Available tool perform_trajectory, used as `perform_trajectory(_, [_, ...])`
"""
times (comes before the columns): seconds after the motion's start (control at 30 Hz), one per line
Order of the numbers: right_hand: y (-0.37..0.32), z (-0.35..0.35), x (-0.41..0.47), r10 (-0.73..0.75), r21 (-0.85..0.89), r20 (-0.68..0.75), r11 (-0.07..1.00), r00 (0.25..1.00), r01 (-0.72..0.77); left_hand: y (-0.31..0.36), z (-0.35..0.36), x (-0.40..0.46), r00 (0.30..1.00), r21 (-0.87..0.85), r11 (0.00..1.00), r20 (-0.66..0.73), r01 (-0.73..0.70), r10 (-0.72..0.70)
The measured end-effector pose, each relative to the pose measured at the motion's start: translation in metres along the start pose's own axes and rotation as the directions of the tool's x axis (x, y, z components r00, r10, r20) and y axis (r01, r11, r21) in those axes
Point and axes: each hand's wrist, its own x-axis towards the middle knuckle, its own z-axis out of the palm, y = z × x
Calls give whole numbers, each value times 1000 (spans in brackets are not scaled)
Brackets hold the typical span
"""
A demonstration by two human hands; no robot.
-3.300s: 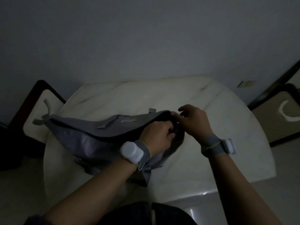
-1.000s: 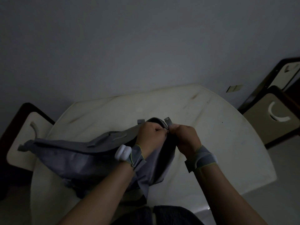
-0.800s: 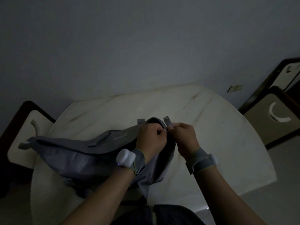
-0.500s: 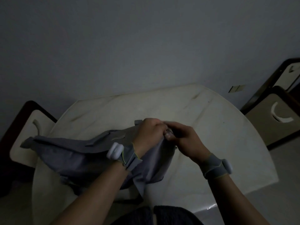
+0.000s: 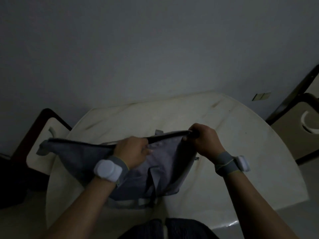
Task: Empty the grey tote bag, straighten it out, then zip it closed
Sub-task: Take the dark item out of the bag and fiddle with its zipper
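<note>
The grey tote bag hangs over the white round table, held up by its top edge. My right hand is closed on the right end of that edge. My left hand pinches the edge near its middle. The dark top edge is stretched in a straight line from the bag's left corner to my right hand. A strap lies under the bag near the table's front. I cannot see inside the bag, and the zip pull is hidden by my fingers.
A dark-framed chair with a pale seat stands at the left of the table, another chair at the right. A plain wall rises behind the table. The room is dim.
My hands, which were together at the bag's right end, have moved apart. The left hand slid left along the top edge. The edge is now pulled taut and the bag lifted.
</note>
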Motion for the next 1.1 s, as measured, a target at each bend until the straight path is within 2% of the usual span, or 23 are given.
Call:
perform_trajectory(0.07, [-1, -4, 4, -39, -34, -28, 999, 999, 38, -16, -21, -6, 977, 7, 1000, -214, 23, -21])
perform_trajectory(0.1, [-4, -5, 5, -69, -49, -39, 997, 997, 67, -21, -27, -8, 960, 53, 997, -279, 55, -38])
perform_trajectory(0.13, [-8, -3, 6, -97, -71, -31, 993, 995, 94, -22, -30, -8, 959, 105, 990, -278, 95, -63])
perform_trajectory(0.2, [-11, 5, 5, -117, -99, 31, 988, 993, 119, -16, -23, -6, 975, 156, 976, -184, 153, -124])
perform_trajectory(0.3, [-4, 7, -2, -59, -87, 105, 994, 993, 69, -4, -14, -7, 980, 123, 975, -97, 184, -173])
perform_trajectory(0.4, [0, 3, -8, -31, -81, 54, 996, 998, 36, 29, -16, -3, 984, 71, 996, -177, 49, -35])
perform_trajectory(0.47, [-5, 5, -9, -38, -65, 21, 997, 999, 39, 69, -19, 6, 971, -30, 996, -229, -80, 71])
perform_trajectory(0.57, [-6, 7, -13, -35, -6, 18, 999, 999, 35, 117, -12, 21, 981, -173, 969, -119, -175, 156])
perform_trajectory(0.77, [17, 2, -32, 81, 99, 107, 991, 991, -92, 126, 8, 40, 999, -243, 969, -11, -54, 53])
perform_trajectory(0.97, [21, 3, -40, 107, 82, 8, 991, 994, -107, 129, 11, 53, 995, -381, 919, 30, 102, -98])
perform_trajectory(1.1, [19, 4, -42, 118, 107, -10, 987, 993, -117, 131, 19, 47, 995, -428, 898, 41, 103, -94])
